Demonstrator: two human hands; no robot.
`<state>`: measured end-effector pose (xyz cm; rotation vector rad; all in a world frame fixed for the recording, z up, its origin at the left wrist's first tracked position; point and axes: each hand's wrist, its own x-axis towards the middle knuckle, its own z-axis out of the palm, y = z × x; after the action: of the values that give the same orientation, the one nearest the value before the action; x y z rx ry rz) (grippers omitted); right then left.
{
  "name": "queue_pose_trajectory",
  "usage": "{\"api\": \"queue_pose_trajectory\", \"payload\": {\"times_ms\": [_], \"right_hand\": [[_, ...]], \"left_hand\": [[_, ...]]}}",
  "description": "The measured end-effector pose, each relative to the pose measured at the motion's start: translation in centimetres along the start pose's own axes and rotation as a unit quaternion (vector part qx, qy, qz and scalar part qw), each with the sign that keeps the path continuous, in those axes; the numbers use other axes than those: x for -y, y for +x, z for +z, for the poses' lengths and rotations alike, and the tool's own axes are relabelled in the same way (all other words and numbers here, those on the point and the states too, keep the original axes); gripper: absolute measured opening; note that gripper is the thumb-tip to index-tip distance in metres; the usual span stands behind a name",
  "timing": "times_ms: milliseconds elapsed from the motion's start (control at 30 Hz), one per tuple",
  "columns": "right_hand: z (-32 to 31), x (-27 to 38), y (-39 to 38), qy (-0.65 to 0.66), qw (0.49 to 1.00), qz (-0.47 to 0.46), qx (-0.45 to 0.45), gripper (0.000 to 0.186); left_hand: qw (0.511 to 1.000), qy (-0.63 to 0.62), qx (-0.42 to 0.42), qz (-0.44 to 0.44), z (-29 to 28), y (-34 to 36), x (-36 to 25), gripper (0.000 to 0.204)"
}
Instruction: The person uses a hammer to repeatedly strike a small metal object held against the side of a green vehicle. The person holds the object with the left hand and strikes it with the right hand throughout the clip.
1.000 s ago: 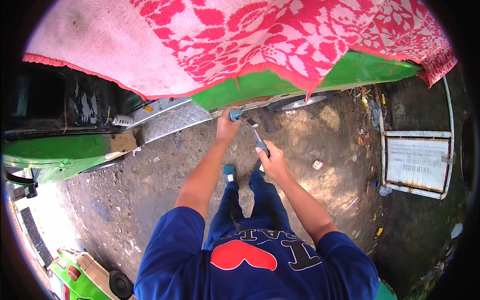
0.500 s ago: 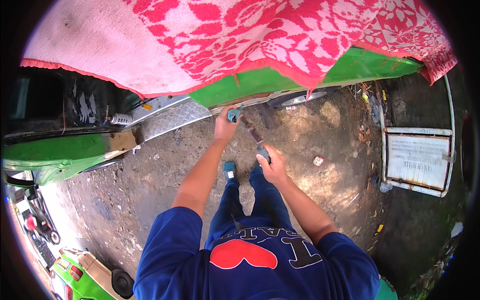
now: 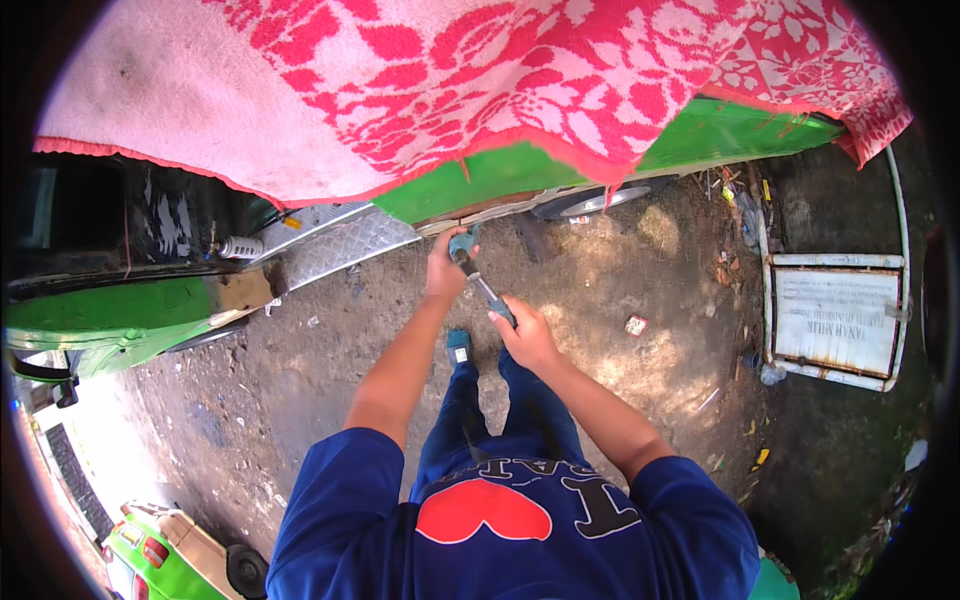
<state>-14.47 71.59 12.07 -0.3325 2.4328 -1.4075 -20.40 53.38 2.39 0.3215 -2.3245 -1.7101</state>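
My left hand (image 3: 446, 268), held out in front of me over the ground, is closed around a rounded teal piece (image 3: 461, 243). Lower and to its right, my right hand (image 3: 529, 334) grips the dark teal handle of a tool (image 3: 490, 290) with a metal shaft. The tool's dark far end meets the teal piece; whether it sits inside or only touches, I cannot tell. Fingers hide part of both things, and their exact kind does not show.
Ahead is a green vehicle body (image 3: 495, 175) draped with a pink-and-red patterned cloth (image 3: 450, 90). A metal tread-plate step (image 3: 350, 243) and a spray can (image 3: 240, 247) are at left. A white framed sign (image 3: 836, 318) lies at right. Litter dots the ground.
My hands have come closer together. The tool's far end, earlier apart from the teal piece, now meets it. The teal piece has turned and shifted slightly left and nearer.
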Motion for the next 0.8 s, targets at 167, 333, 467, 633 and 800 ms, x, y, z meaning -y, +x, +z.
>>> {"api": "queue_pose_trajectory", "payload": {"times_ms": [167, 333, 467, 633, 800], "right_hand": [[-0.5, 0.9, -1.2, 0.077, 0.997, -0.008, -0.016, 0.029], [-0.6, -1.2, -2.4, 0.079, 0.996, 0.048, -0.01, 0.029], [-0.9, -2.0, -3.3, 0.108, 0.992, 0.046, -0.038, 0.027], [-0.7, -2.9, -3.8, 0.132, 0.989, 0.048, -0.055, 0.027], [-1.0, -1.9, -3.8, 0.123, 0.989, 0.044, -0.063, 0.027]], "left_hand": [[0.999, 0.025, 0.019, 0.026, -0.8, -0.9, 0.1, 0.042], [0.993, 0.062, 0.066, 0.074, -1.0, -5.0, 0.3, 0.039], [0.996, 0.044, 0.056, 0.056, -2.1, -4.6, -0.5, 0.034], [0.993, 0.063, 0.081, 0.059, -3.9, -3.1, -0.8, 0.038], [0.991, 0.058, 0.102, 0.06, -5.1, -2.2, 0.1, 0.049]]}}
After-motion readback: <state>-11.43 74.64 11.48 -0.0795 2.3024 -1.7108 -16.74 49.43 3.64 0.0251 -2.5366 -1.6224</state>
